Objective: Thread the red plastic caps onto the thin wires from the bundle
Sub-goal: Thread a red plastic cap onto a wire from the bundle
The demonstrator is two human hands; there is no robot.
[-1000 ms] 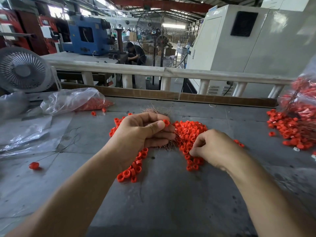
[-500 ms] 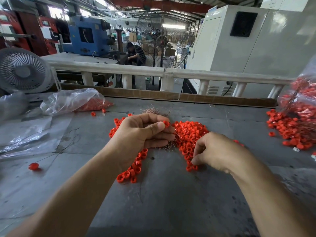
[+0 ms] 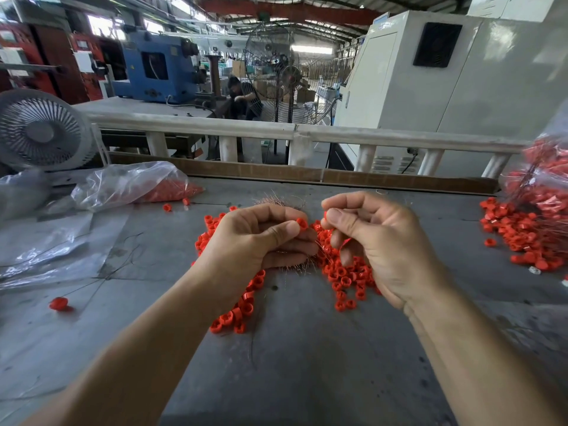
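1. Our left hand (image 3: 261,241) hovers over the grey tabletop (image 3: 307,364) with its grip closed: thumb and forefinger pinch a red cap (image 3: 302,223) at the fingertips, while the lower fingers curl round the bundle of thin wires (image 3: 279,203), whose coppery ends fan out beyond the knuckles and below the hand.
2. Our right hand (image 3: 378,241) is raised just beside the left, fingers curled, with thumb and forefinger pinched narrowly together near the left hand's cap. A sliver of red shows at that pinch, and we cannot tell whether it is a cap held there or part of the heap behind.
3. The two hands are close, their fingertips nearly meeting above the pile of loose red caps (image 3: 344,272) that lies on the tabletop beneath and between them.
4. A row of caps already on wire (image 3: 233,315) trails toward us from under the left wrist.
5. Far left, a single cap on a wire (image 3: 58,303) lies alone, near sheets of clear plastic (image 3: 46,250).
6. At the back left a clear plastic bag (image 3: 129,184) holds more red caps, with a grey fan (image 3: 40,130) behind it.
7. On the right edge another heap of caps (image 3: 519,235) spills from a bag (image 3: 544,176).
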